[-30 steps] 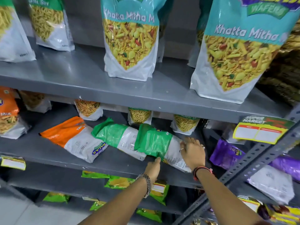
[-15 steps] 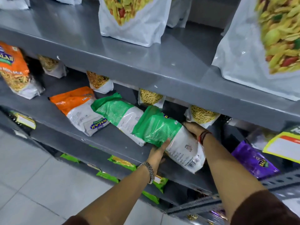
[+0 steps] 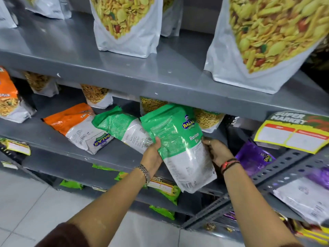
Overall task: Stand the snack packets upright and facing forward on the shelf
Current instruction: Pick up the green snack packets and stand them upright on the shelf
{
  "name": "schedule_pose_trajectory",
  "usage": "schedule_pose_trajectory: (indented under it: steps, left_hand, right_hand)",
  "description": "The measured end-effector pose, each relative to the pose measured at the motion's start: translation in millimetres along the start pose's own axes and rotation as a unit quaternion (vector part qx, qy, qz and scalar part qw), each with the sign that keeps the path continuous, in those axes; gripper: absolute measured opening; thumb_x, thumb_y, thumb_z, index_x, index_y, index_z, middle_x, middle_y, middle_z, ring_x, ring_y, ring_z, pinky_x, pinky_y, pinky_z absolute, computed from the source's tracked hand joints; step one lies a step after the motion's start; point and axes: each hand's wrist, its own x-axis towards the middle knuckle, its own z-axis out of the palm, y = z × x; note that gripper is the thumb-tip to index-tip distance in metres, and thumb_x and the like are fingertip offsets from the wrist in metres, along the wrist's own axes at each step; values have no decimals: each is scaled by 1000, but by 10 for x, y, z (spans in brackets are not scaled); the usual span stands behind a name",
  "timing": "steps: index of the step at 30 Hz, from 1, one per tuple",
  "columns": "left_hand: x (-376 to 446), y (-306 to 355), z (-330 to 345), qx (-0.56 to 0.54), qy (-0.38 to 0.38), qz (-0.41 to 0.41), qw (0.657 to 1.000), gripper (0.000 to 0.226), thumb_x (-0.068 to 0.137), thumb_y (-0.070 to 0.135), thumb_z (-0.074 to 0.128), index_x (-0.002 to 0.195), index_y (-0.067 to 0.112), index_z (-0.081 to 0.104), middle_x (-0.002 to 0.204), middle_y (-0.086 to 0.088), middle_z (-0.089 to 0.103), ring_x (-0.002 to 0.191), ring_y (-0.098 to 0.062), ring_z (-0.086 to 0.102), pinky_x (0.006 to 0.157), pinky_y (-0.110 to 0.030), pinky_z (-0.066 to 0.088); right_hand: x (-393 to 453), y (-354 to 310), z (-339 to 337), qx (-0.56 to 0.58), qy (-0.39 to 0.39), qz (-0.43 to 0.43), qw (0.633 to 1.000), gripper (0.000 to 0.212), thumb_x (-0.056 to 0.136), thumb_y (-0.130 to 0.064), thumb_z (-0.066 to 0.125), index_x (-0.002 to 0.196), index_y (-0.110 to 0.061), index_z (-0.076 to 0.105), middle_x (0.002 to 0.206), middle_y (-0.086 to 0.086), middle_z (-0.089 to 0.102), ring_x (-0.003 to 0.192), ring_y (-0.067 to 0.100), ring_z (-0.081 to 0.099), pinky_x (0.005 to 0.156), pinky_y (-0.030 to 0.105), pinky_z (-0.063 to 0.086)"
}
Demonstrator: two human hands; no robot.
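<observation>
A green and white snack packet is lifted off the middle shelf, tilted, its back side with printed text toward me. My left hand grips its left edge and my right hand grips its right edge. A second green packet and an orange packet lie flat on the same shelf to the left. Behind them several yellow-filled packets stand upright.
The upper shelf hangs close over the held packet and carries large upright packets. A yellow price label sticks out at the right. Purple packets lie on the right-hand rack. Lower shelves hold green packets.
The green packet lay flat on the shelf a second ago. Both hands have taken hold of it and raised it off the shelf toward me, turning it more upright.
</observation>
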Motion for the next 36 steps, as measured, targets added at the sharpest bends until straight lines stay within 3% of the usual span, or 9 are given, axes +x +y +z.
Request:
schedule_pose_trajectory:
  steps: [6,10,16,21,24,26,29,32,36]
  left_hand:
    - [110,411,221,99,11,30,995,53,96,36,41,142,11,37,156,-2,28,147,-19,16,122,-40,9]
    - [134,463,255,215,32,67,974,55,97,42,32,142,11,36,154,-7,31,145,-22,24,116,-36,20]
    - [-97,179,49,201,46,97,974,49,99,40,26,138,16,42,145,-8,46,134,-25,44,108,-33,37]
    - [-554,-221,20,303,87,168,934,51,98,25,37,147,14,26,156,-2,26,143,-17,28,119,-38,23]
    - [-629,-413,102,375,26,109,920,63,98,34,35,151,16,6,161,4,1,148,-11,7,123,-34,6]
    - [-601,-473,173,392,-6,35,919,68,97,42,31,151,17,0,161,5,-4,149,-9,1,122,-30,2]
    - [-487,-431,282,379,5,9,925,69,97,44,29,151,15,-2,161,2,-4,149,-13,1,122,-30,3]
    - [-332,-376,347,368,22,20,929,66,98,43,26,151,14,1,161,2,-4,149,-12,1,120,-28,2]
    - [-127,-379,450,343,49,36,937,59,99,40,22,151,16,10,161,0,7,149,-15,9,122,-34,7]
  right_hand:
    - [-180,-13,35,137,52,-102,984,31,88,8,44,72,-15,56,71,1,58,64,11,51,60,21,38]
    - [-192,166,137,145,87,-149,974,35,87,12,44,68,-16,53,53,-13,65,67,6,53,61,16,43]
    - [-126,301,105,223,83,-137,962,17,94,-9,45,99,-11,62,90,-1,63,86,14,58,75,21,46]
    - [-56,337,35,171,57,-71,981,51,97,-41,31,128,-5,51,129,11,56,120,27,52,91,29,41]
    - [-67,399,22,134,61,-67,987,59,98,-42,25,131,2,46,139,21,49,99,22,59,87,31,46]
    - [-110,453,10,126,82,-66,986,59,98,-42,25,126,4,50,134,25,53,105,28,58,90,35,46]
    - [-202,558,-2,111,126,-52,984,57,98,-40,30,122,6,53,122,27,60,101,36,62,85,39,49]
    - [-340,693,14,89,152,-43,983,56,97,-40,35,122,7,51,99,22,62,67,24,60,64,29,56]
    - [-505,881,152,69,122,-80,987,49,97,-38,36,103,4,61,79,17,67,52,14,65,50,21,55]
